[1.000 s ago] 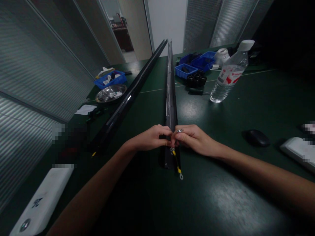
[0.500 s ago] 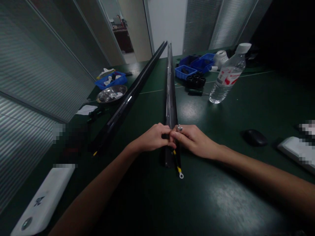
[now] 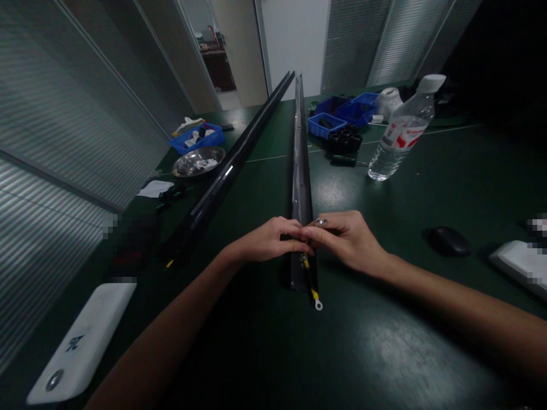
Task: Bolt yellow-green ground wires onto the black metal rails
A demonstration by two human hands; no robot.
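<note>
Over the near end of a long dark metal channel point(image 3: 301, 171), both my hands meet at the fingertips. My left hand point(image 3: 273, 239) is closed, thumb and index finger pinched above the channel. Against it, my right hand point(image 3: 350, 239), with a ring on one finger, is pinched as well. Whatever sits between the fingertips is hidden. Just below them a short lead with yellow sleeves point(image 3: 306, 263) runs toward me and ends in a ring terminal point(image 3: 318, 305) beyond the channel's end. A second dark channel point(image 3: 217, 182) lies slanted to the left, a yellow tip at its near end.
On the right stand a water bottle point(image 3: 401, 136), a black mouse point(image 3: 449, 241), a screwdriver point(image 3: 344, 161) and blue bins point(image 3: 327, 126). At left are a metal dish point(image 3: 179, 166), a blue basket point(image 3: 217, 135) and a white device point(image 3: 83, 341). The green table point(image 3: 367, 353) lies beneath.
The view has shifted slightly, moving everything a little to the right. My right hand's fingers have bent higher, and the yellow-sleeved lead shows more beneath the fingertips. Both hands stay together over the channel.
</note>
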